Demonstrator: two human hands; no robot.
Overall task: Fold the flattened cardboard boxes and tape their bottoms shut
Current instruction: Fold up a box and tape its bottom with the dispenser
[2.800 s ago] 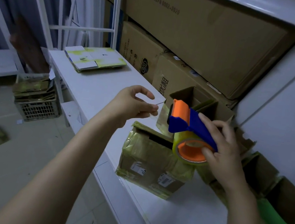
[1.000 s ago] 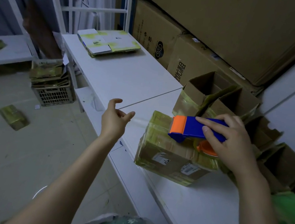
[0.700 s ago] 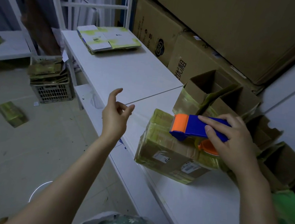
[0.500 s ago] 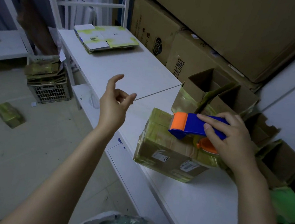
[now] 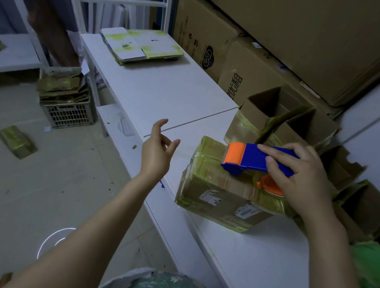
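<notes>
Nearest the camera, the right hand (image 5: pixel 299 181) is wrapping its grip round the blue body of the tape dispenser (image 5: pixel 256 160), with fingers curling over the top and the orange-cored roll sitting under the palm. The dispenser's orange cutter end is resting on the upturned bottom of the cardboard box (image 5: pixel 221 193), which is lying near the front edge of the white tabletop (image 5: pixel 253 259). Just left of the box, the left hand (image 5: pixel 157 154) is hovering in the air. Its grip is seemingly pinching the free end of a strip of clear tape (image 5: pixel 185 148) between thumb and curled fingers (the strip is showing only as a faint sheen, so this is a reading, not a certainty). The step in hand appears to be taping this box's bottom: the tape is being drawn out and is not yet laid. The next move is calling for the left hand to press that end down over the box's side while the right drags the dispenser along the seam. Beyond, folded open boxes (image 5: pixel 281 116) are standing before the large cartons (image 5: pixel 208 41), and farther along a stack of flattened boxes (image 5: pixel 146 45) is waiting.
</notes>
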